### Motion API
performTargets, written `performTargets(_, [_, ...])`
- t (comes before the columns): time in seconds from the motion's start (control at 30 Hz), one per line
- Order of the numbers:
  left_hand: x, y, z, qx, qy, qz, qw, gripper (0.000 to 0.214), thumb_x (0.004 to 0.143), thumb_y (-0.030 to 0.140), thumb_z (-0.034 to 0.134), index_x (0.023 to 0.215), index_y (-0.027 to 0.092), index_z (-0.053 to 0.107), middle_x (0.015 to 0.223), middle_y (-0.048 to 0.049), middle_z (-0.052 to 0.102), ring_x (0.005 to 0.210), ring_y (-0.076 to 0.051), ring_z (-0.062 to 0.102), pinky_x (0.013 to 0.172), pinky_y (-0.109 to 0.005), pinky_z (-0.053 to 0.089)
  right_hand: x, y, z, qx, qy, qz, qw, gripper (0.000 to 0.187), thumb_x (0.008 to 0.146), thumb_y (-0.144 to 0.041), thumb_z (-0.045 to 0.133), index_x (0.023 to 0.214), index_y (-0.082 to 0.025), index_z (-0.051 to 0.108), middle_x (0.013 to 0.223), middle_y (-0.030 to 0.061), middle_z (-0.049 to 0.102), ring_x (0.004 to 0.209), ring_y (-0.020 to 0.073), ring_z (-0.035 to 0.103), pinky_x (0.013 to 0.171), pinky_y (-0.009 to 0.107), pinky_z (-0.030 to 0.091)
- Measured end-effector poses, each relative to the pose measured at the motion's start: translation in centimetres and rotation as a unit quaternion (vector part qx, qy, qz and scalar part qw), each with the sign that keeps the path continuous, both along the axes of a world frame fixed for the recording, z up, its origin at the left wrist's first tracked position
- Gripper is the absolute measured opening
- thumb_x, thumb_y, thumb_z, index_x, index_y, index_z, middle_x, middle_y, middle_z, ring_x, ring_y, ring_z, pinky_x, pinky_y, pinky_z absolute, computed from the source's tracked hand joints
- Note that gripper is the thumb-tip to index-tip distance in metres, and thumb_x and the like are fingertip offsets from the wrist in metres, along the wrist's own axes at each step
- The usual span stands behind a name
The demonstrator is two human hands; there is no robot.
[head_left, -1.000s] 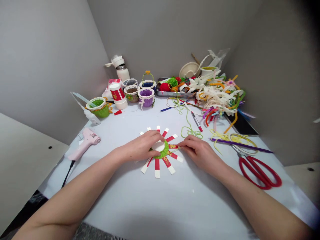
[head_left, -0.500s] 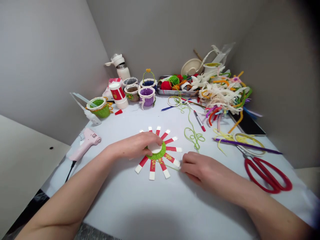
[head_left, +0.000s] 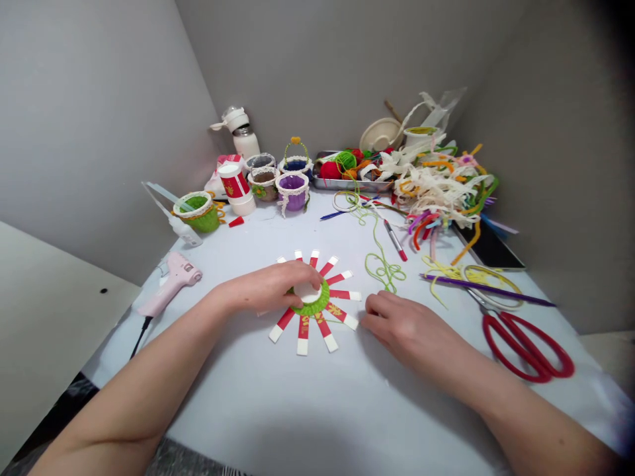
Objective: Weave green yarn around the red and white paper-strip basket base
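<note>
A paper cup cut into spread red-and-white strips (head_left: 303, 325) lies on the table, with green yarn (head_left: 317, 305) woven in a ring about its round white base. My left hand (head_left: 282, 284) grips this cut cup at the ring, thumb on the near side and fingers over the base. To the right, my right hand (head_left: 391, 322) has its fingers pinched on the green yarn strand that runs out under the lower right strips. Behind that hand lies a loose heap of the same yarn (head_left: 385, 272). The pinching fingertips are partly hidden.
Red-handled scissors (head_left: 528, 347) and a purple stick (head_left: 489, 289) lie at right. A pink glue gun (head_left: 171, 284) and a green woven basket (head_left: 198, 215) are at left. Farther back stand small baskets (head_left: 292, 192), a tray of yarn balls (head_left: 354, 185) and a ribbon pile (head_left: 441, 185).
My right hand has shifted slightly up and to the right with the yarn strand. My left hand keeps its hold on the cut paper cup.
</note>
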State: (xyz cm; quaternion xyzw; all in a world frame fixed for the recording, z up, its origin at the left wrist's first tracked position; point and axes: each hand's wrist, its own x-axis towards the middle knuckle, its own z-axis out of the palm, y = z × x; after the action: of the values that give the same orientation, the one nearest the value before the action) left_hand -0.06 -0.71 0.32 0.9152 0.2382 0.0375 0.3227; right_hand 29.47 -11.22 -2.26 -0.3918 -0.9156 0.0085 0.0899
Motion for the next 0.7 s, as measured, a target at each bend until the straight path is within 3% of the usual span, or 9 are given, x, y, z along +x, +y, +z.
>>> performTargets(0.13, [0.1, -0.2, -0.2, -0.004, -0.003, -0.016, 1.0, 0.041, 0.091, 0.004, 0.063, 0.127, 0.024, 0.065, 0.141, -0.0071, 0.067, 0.131, -0.026, 0.061, 0.112, -0.043, 0.049, -0.5, 1.6, -1.3, 0.008, 0.068, -0.069, 0.995, 0.02, 0.099, -0.007, 0.058, 0.086, -0.016, 0.071, 0.088, 0.0066, 0.064, 0.082, 0.0215, 0.058, 0.068, 0.033, 0.041])
performTargets(0.3, [0.7, -0.9, -0.2, -0.021, -0.007, -0.038, 0.999, 0.043, 0.091, 0.0, 0.054, 0.124, 0.025, 0.065, 0.141, -0.0051, 0.066, 0.131, -0.024, 0.062, 0.11, -0.04, 0.05, -1.5, 3.1, -2.6, -0.058, 0.204, -0.132, 0.968, 0.018, 0.101, -0.011, 0.059, 0.094, -0.018, 0.074, 0.092, 0.0056, 0.068, 0.087, 0.0203, 0.063, 0.076, 0.032, 0.047])
performTargets(0.47, [1.2, -1.4, 0.0, -0.014, -0.012, -0.03, 0.999, 0.032, 0.093, 0.011, 0.063, 0.123, 0.022, 0.064, 0.137, -0.0091, 0.067, 0.124, -0.026, 0.065, 0.102, -0.038, 0.053, -1.7, 3.3, -2.9, -0.096, 0.221, -0.153, 0.958, 0.018, 0.1, -0.013, 0.058, 0.092, -0.019, 0.073, 0.09, 0.0047, 0.067, 0.086, 0.0208, 0.063, 0.076, 0.033, 0.048])
performTargets(0.57, [1.6, -1.7, 0.0, -0.002, -0.009, 0.006, 1.0, 0.027, 0.093, 0.021, 0.071, 0.119, 0.022, 0.064, 0.13, -0.0092, 0.068, 0.12, -0.027, 0.065, 0.101, -0.04, 0.052, -1.6, 3.3, -3.0, -0.102, 0.221, -0.154, 0.958, 0.018, 0.1, -0.013, 0.058, 0.092, -0.019, 0.073, 0.09, 0.0048, 0.067, 0.087, 0.0212, 0.063, 0.076, 0.033, 0.048])
performTargets(0.7, [2.1, -2.0, -0.4, 0.025, -0.017, 0.053, 0.998, 0.036, 0.09, 0.021, 0.076, 0.123, 0.022, 0.061, 0.144, -0.0118, 0.057, 0.128, -0.029, 0.06, 0.108, -0.042, 0.05, -1.5, 3.4, -3.0, -0.102, 0.221, -0.154, 0.958, 0.017, 0.1, -0.014, 0.059, 0.093, -0.02, 0.072, 0.091, 0.0048, 0.067, 0.088, 0.0211, 0.064, 0.078, 0.033, 0.048])
